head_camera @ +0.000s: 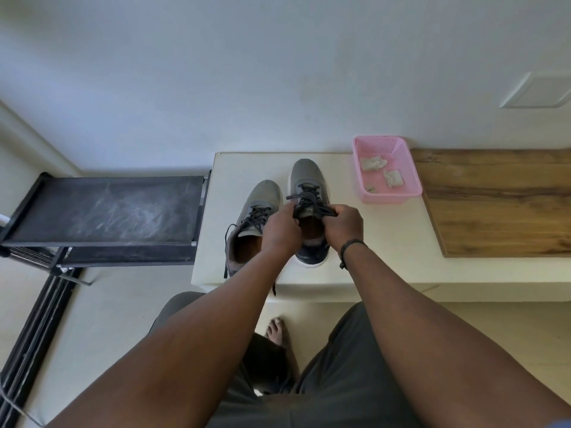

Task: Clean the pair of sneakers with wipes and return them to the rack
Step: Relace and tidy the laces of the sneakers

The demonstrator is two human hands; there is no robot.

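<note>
Two grey shoes stand side by side on the pale bench (386,242). The left hand (279,231) and the right hand (343,223) are close together over the right shoe (306,177). Both pinch its dark laces (304,197) near the tongue. The left shoe (262,196) sits just beside the right shoe, on its left, and no hand touches it. One of its laces hangs loose over the bench's front edge.

A pink basket (411,180) sits behind and to the right of the right shoe. Crumpled wipes (372,163) lie inside it, so the wiping looks mostly done. The dark rack (105,208) stands well to the left of the right shoe.

What could go wrong? If the hands pull hard on the laces, the right shoe could tip or slide into the left shoe. The hanging lace could catch on the bench edge or a leg and drag the left shoe off. The rack's top looks dusty and streaked, so clean soles could get dirty again there.
</note>
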